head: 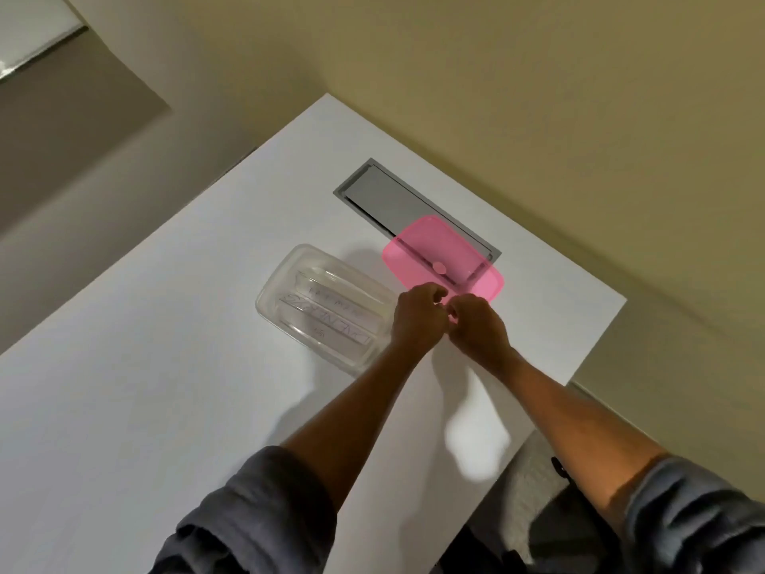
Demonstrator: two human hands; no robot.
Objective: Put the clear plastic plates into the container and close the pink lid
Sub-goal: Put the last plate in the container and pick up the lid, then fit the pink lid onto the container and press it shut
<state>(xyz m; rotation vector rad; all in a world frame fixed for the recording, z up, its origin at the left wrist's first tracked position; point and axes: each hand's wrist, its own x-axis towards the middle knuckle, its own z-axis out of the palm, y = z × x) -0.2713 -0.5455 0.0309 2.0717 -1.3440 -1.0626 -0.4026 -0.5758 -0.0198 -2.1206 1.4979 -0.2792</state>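
A clear rectangular container (289,279) lies on the white table, with clear plastic plates (331,312) stacked inside it; writing shows through them. To its right the translucent pink lid (439,250) lies flat, partly over a grey hatch. My left hand (416,321) and my right hand (476,325) are close together at the lid's near edge, fingers curled. My hands hide that edge, so whether the fingers pinch it I cannot tell.
A grey metal cable hatch (385,196) is set into the table (165,366) behind the lid. The table's right edge runs close past my right forearm, with a dark chair seat (550,511) below it. A beige wall lies beyond.
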